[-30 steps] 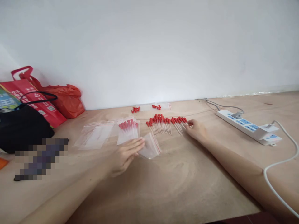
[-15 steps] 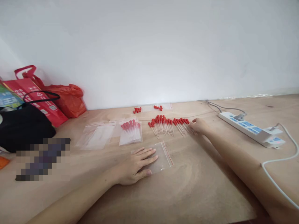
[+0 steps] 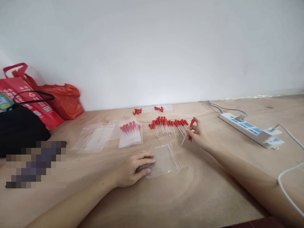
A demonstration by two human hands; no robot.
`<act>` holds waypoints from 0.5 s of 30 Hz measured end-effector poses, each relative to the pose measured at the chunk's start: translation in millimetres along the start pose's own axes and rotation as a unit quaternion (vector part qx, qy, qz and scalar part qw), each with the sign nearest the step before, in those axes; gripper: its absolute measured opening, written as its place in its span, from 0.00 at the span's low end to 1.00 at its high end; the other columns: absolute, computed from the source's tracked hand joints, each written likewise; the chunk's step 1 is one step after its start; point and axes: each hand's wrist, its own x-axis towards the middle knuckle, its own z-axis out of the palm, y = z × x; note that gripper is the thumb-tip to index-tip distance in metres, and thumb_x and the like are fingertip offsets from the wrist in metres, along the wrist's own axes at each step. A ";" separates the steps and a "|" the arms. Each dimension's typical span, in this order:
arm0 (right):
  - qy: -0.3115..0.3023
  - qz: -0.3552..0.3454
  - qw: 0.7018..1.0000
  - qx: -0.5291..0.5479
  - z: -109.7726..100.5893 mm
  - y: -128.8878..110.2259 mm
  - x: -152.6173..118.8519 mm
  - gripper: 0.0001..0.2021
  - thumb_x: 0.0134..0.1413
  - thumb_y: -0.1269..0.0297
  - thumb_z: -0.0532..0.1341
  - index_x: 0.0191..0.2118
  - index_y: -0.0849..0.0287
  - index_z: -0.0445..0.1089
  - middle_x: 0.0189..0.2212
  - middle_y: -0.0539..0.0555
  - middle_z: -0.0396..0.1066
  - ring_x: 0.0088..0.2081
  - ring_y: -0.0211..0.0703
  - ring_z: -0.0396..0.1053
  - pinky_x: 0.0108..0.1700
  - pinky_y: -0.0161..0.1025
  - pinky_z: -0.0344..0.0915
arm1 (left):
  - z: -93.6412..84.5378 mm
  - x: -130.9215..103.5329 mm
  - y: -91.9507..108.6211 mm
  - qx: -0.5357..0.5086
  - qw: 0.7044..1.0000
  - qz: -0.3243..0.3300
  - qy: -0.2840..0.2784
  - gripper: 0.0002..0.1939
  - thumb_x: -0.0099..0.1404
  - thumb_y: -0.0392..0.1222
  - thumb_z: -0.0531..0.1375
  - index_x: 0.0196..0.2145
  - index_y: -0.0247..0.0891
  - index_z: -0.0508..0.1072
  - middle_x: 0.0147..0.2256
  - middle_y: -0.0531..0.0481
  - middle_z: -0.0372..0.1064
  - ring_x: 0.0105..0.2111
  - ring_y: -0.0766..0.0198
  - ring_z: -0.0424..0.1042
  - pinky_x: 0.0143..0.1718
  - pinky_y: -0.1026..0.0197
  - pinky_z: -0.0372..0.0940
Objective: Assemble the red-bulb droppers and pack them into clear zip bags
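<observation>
My right hand [image 3: 197,133] pinches a dropper with a red bulb [image 3: 192,122], its thin clear tube slanting down to the left. My left hand [image 3: 136,169] rests with fingers apart on the left edge of a clear zip bag [image 3: 163,160] with a red stripe. Beyond the bag, several red-bulbed droppers [image 3: 163,126] lie side by side in a fanned row, just left of my right hand. Several more droppers [image 3: 130,131] are in a clear bag further left.
Clear bags [image 3: 96,137] overlap on the left of the table. Loose red bulbs [image 3: 137,111] lie near the wall. Red bags [image 3: 67,99] and a black bag [image 3: 21,129] stand at the far left. A white power strip [image 3: 249,128] with cables is at the right.
My right hand has lifted a dropper from the right end of the row and drawn back slightly. My left hand has slid left, uncovering more of the zip bag. The view has shifted slightly.
</observation>
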 end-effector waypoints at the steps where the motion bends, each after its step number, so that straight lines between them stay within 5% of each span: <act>1: -0.018 0.004 0.999 0.041 6.3 -1.1 -7.7 0.38 0.46 0.57 0.56 0.58 0.55 0.33 0.25 0.43 0.58 0.19 0.34 0.62 0.21 0.33 0.61 | 1.0 -2.7 0.9 0.005 1.000 -0.005 -0.007 0.16 0.63 0.41 0.51 0.49 0.43 0.65 0.51 0.47 0.61 0.52 0.59 0.59 0.51 0.53 0.57; 6: -0.028 0.034 0.990 0.136 27.1 -5.3 -28.3 0.35 0.43 0.57 0.60 0.54 0.53 0.39 0.24 0.42 0.58 0.19 0.32 0.63 0.20 0.33 0.62 | -0.1 -7.8 1.2 0.059 0.989 -0.097 0.092 0.19 0.62 0.47 0.51 0.50 0.42 0.62 0.53 0.45 0.56 0.53 0.54 0.56 0.52 0.48 0.54; 11: -0.049 0.097 0.969 0.221 35.1 -7.7 -37.8 0.27 0.40 0.54 0.62 0.43 0.54 0.47 0.23 0.42 0.63 0.22 0.34 0.67 0.25 0.35 0.66 | -1.6 -5.6 2.3 0.092 0.986 -0.114 0.076 0.38 0.44 0.61 0.62 0.49 0.40 0.60 0.49 0.43 0.58 0.49 0.49 0.58 0.46 0.46 0.58; 15: -0.097 0.133 0.955 0.246 37.0 -7.9 -42.0 0.24 0.36 0.54 0.64 0.36 0.55 0.51 0.23 0.44 0.66 0.24 0.34 0.68 0.29 0.36 0.67 | 1.8 -2.5 14.4 0.112 0.989 -0.053 0.086 0.21 0.53 0.56 0.59 0.37 0.37 0.66 0.39 0.45 0.64 0.40 0.57 0.65 0.40 0.55 0.62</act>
